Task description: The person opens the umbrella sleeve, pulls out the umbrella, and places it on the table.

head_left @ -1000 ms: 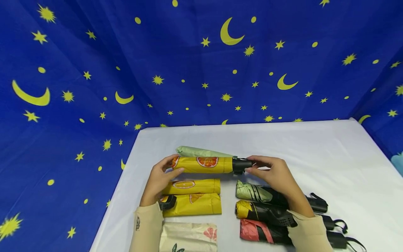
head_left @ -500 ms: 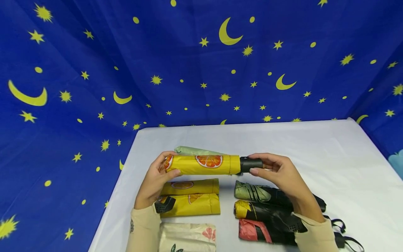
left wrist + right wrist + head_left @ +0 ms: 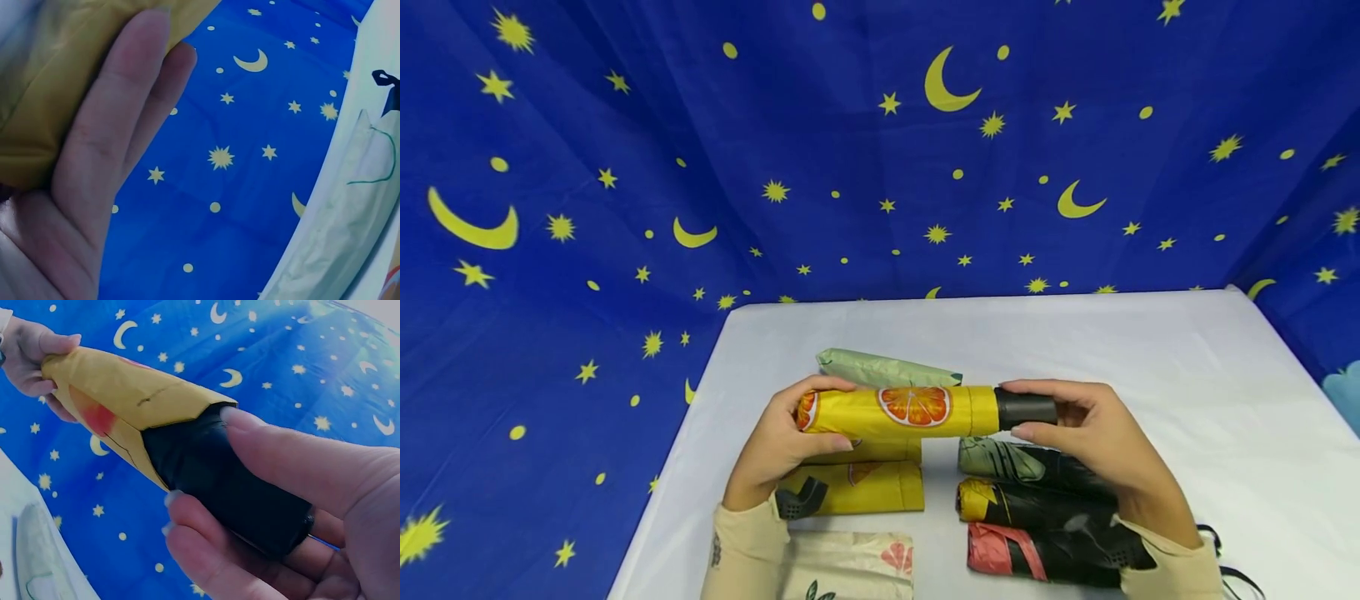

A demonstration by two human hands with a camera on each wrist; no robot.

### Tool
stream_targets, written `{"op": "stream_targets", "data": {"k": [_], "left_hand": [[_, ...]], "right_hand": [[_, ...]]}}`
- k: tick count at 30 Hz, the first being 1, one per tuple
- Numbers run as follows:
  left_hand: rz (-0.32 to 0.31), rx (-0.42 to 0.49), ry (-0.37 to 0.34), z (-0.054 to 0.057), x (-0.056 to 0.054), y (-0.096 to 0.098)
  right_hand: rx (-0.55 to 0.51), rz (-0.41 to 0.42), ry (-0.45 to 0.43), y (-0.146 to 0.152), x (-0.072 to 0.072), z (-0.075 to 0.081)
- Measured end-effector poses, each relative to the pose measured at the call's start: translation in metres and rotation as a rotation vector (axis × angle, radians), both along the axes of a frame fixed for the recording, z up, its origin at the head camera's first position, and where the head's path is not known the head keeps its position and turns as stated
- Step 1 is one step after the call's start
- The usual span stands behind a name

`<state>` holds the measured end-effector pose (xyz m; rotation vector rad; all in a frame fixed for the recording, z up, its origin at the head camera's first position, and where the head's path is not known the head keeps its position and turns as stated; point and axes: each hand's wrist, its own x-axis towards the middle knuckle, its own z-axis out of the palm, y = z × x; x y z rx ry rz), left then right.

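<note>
White cloth covers the table (image 3: 1150, 350), whose near edge is out of view. Closest, toward its left edge, lies a cream pouch (image 3: 850, 567); right of it, well apart, is a red-black umbrella (image 3: 1003, 550). Just beyond them come a yellow pouch (image 3: 883, 487) and a yellow-black umbrella (image 3: 1000, 504), then a second yellow pouch (image 3: 887, 451), partly covered, and a green-black umbrella (image 3: 1007, 461). Right-hand ends of these umbrellas are hidden behind the person's right arm, with two black straps (image 3: 1240, 577) showing past the beige sleeve.

Above the table, left of its middle, a yellow umbrella (image 3: 850, 412) with orange-slice print is held up crosswise, nearly level. Left hand (image 3: 778, 442) grips its left end, thumb in front and fingers behind. Right hand (image 3: 1112, 429) pinches the black handle (image 3: 1027, 408), thumb and fingers parted only by its thickness; the handle sticks out of the yellow cover.

Farther back, toward the far left corner, lies a pale green roll (image 3: 887, 367). Blue fabric (image 3: 850, 125) with yellow moons and stars hangs beyond the far edge.
</note>
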<state>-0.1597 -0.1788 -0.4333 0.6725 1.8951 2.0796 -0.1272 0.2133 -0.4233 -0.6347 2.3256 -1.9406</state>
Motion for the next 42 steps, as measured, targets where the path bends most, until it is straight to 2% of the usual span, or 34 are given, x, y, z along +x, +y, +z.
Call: {"op": "stream_targets", "data": {"k": [6,13,19,23,27,36,42], "left_hand": [[0.030,-0.054,0.015,-0.005,-0.002,0.001],[0.034,-0.047,-0.004,-0.008,-0.003,0.002],[0.040,-0.053,0.014,-0.007,-0.005,0.002],[0.067,-0.065,0.019,-0.007,-0.006,0.000],[0.087,-0.043,0.027,-0.007,-0.007,-0.003],[0.081,-0.019,0.028,-0.007,-0.007,-0.004],[0.083,-0.026,0.033,-0.010,-0.008,-0.006]], "right_hand": [[0.010,0.064,-0.019,0.004,0.001,-0.001],[-0.029,0.003,-0.027,0.001,-0.003,-0.006],[-0.087,0.010,-0.007,-0.001,-0.005,-0.007],[-0.082,0.003,-0.007,0.000,-0.005,-0.008],[-0.051,-0.042,-0.032,0.004,-0.003,-0.008],[-0.039,-0.076,-0.055,0.010,-0.004,-0.007],[-0.074,-0.084,-0.071,0.010,-0.003,-0.008]]}}
